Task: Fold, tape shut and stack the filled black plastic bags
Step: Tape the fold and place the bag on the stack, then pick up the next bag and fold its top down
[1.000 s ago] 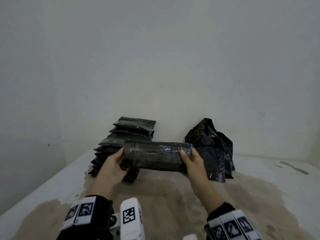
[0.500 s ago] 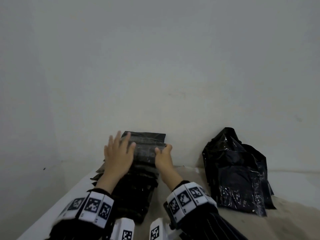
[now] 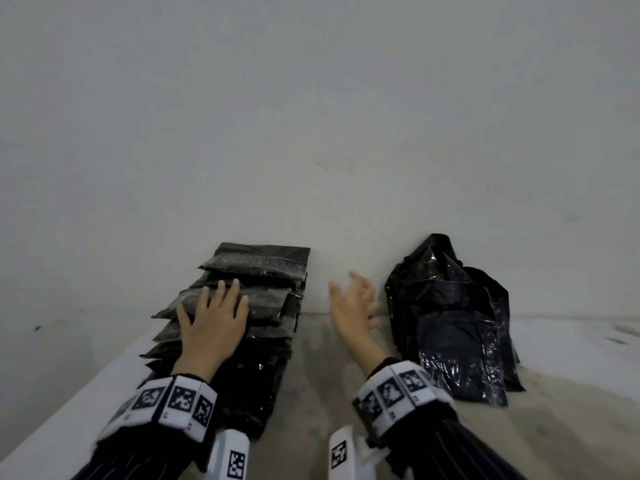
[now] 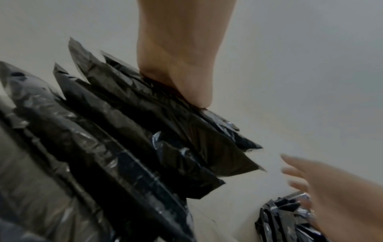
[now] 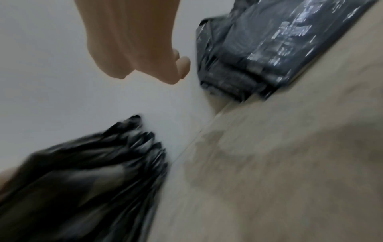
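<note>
A stack of folded, taped black bags [image 3: 266, 268] leans in overlapping layers against the wall at the left. My left hand [image 3: 216, 315] lies flat on top of it with fingers spread, pressing the upper bags [image 4: 128, 91]. My right hand [image 3: 353, 303] hovers open in the air between the stack and a pile of unfolded glossy black bags [image 3: 453, 323] that leans on the wall at the right. It holds nothing and its fingers are spread and blurred. The right wrist view shows that pile [image 5: 269, 49] beyond the hand [image 5: 145, 57] and the stack [image 5: 82, 172] below.
The bags rest on a beige stained surface [image 3: 346, 375] with a pale border, against a plain white wall [image 3: 311, 133]. A strip of bare surface lies between the stack and the pile. White tagged wrist mounts [image 3: 232, 455] show at the bottom edge.
Both hands carried a folded bag to the left stack and laid it on top. The right hand has since let go and swung right toward the unfolded pile; the left still rests on the stack.
</note>
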